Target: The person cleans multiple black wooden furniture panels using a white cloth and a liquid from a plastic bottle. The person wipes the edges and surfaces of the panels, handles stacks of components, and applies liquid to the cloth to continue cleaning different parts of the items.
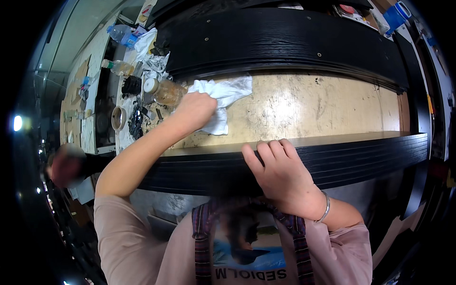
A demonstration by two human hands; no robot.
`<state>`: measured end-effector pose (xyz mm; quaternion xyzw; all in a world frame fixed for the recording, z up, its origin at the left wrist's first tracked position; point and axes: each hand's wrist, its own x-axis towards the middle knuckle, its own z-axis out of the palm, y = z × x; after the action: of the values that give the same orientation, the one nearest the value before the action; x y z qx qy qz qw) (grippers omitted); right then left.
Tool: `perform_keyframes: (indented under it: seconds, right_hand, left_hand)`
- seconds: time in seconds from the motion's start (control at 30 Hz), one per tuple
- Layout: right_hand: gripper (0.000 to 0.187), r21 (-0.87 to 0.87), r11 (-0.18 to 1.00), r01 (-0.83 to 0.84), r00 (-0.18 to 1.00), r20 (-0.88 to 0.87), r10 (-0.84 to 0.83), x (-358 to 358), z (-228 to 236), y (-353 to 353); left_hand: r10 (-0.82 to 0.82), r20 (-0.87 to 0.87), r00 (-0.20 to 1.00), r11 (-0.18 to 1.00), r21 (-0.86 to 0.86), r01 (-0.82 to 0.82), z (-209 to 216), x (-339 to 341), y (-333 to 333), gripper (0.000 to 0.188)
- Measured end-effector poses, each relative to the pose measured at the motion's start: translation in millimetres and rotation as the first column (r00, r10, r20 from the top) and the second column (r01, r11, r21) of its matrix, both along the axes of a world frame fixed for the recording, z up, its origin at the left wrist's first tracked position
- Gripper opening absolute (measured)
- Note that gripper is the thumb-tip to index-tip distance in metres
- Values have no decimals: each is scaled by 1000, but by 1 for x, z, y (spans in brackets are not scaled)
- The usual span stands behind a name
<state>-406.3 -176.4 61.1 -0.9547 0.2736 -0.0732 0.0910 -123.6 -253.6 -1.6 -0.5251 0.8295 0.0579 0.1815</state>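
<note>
My left hand (196, 110) is closed in a fist on a crumpled white cloth (232, 90), which lies on the pale, scuffed tabletop (304, 111). Just beyond that fist a jar (168, 92) with a white lid and brownish contents leans over. Nearer to me, a long black board (365, 154) with a lined front face runs across the table's front. The fingers of my right hand (280, 171) hook over its top edge, thumb apart from the rest. What the fingertips touch behind the edge is hidden.
A stack of black wood-grain panels (266, 40) lies at the back. On the left are a tape roll (118, 118), a black cup-like object (131, 85), crumpled rags and bottles (122, 35). A blue jug (396, 18) stands at the far right. A blurred person (68, 165) is at the left.
</note>
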Motion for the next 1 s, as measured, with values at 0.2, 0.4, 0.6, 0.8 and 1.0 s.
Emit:
perform_keyframes:
  seconds: [0.2,0.4,0.6,0.8,1.0]
  right_hand:
    - [59,-71,997,9,999,39,-6,4,-5,4]
    - [55,-45,998,39,998,49,-36,0,-7,1]
    - [60,-35,999,26,999,-30,-27,5,1,1]
    - [51,66,997,49,998,48,-52,0,3,-1]
    - [60,28,1000,8,1000,-22,-8,3,4,-1]
  left_hand:
    - [134,37,990,991,14,-135,-43,1,-21,26]
    - [501,-770,394,856,507,-97,91,-71,-53,24]
    - [467,-874,-136,883,455,114,154,-72,-32,20]
    - [469,-871,-144,883,457,112,153,-65,-32,20]
    - [862,-495,109,504,818,-276,49,37,10,20]
